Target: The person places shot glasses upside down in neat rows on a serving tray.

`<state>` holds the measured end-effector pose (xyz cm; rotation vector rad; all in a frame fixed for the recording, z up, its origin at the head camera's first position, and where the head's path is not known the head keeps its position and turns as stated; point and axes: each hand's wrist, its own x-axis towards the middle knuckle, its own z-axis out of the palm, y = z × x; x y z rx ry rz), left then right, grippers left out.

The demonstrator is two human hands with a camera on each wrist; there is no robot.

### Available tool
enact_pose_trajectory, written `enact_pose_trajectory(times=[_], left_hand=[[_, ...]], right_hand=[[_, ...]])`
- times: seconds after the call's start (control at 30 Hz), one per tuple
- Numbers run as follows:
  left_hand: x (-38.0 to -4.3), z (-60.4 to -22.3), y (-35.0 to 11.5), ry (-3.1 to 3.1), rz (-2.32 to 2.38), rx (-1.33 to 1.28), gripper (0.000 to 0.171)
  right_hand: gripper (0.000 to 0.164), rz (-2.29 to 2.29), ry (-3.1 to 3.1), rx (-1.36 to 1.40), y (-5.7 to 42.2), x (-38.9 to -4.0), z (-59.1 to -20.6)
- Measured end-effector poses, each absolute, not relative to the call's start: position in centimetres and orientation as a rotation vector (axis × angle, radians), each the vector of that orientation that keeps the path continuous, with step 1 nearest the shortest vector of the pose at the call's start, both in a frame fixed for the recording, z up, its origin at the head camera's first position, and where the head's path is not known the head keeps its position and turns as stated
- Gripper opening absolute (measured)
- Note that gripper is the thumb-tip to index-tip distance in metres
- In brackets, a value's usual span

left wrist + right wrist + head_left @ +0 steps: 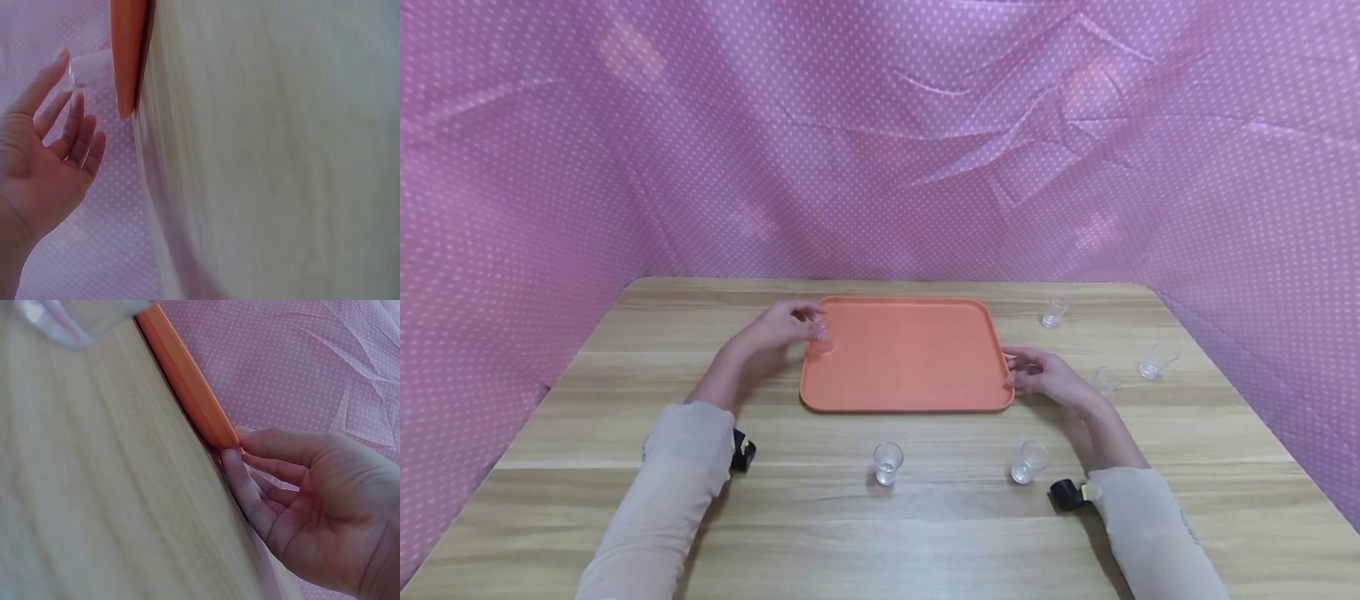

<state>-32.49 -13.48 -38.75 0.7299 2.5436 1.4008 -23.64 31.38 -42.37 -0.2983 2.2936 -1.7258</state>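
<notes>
An orange tray [910,354] lies flat on the wooden table. My left hand [792,325] is at its left side, with thumb and fingertips around the upper end of a small clear glass [94,67]. That glass stands on the tray near the left rim; its wide mouth appears to face down. At the opposite side my right hand [1048,379] pinches the tray's right edge between thumb and index finger, as the right wrist view shows. The other fingers of the left hand [50,137] are loosely bent.
Nearer the front are a clear glass [887,463] and a second glass [1028,462]. To the right of the tray stand more glasses: one at the back [1054,313], one far right [1157,362], and one beside the right wrist [1105,381]. Pink dotted cloth [880,167] surrounds the table.
</notes>
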Motion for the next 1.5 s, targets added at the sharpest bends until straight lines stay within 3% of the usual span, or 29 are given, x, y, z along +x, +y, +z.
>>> enact_pose_trajectory(times=[0.13, 0.37, 1.17, 1.33, 1.5], left_hand=[[-32.6, -39.1, -14.5, 2.44, 1.544, 0.632, 0.057], [-32.2, -40.4, -15.7, 2.035, 1.927, 0.267, 0.067], [-31.0, -42.6, -14.9, 2.18, 1.731, 0.475, 0.065], [-30.9, -42.6, -15.0, 2.167, 1.734, 0.521, 0.063], [-30.5, -42.5, -15.4, 2.165, 1.736, 0.534, 0.062]], right_hand=[[0.062, -1.708, 2.301, -0.294, 31.4, -23.6, -42.3], [0.063, -1.683, 2.316, -0.299, 31.3, -23.4, -41.9], [0.063, -1.623, 2.356, -0.327, 32.0, -23.1, -41.6], [0.057, -1.572, 2.45, -0.405, 32.4, -22.2, -39.1], [0.053, -1.604, 2.591, -0.534, 31.5, -20.3, -34.3]])
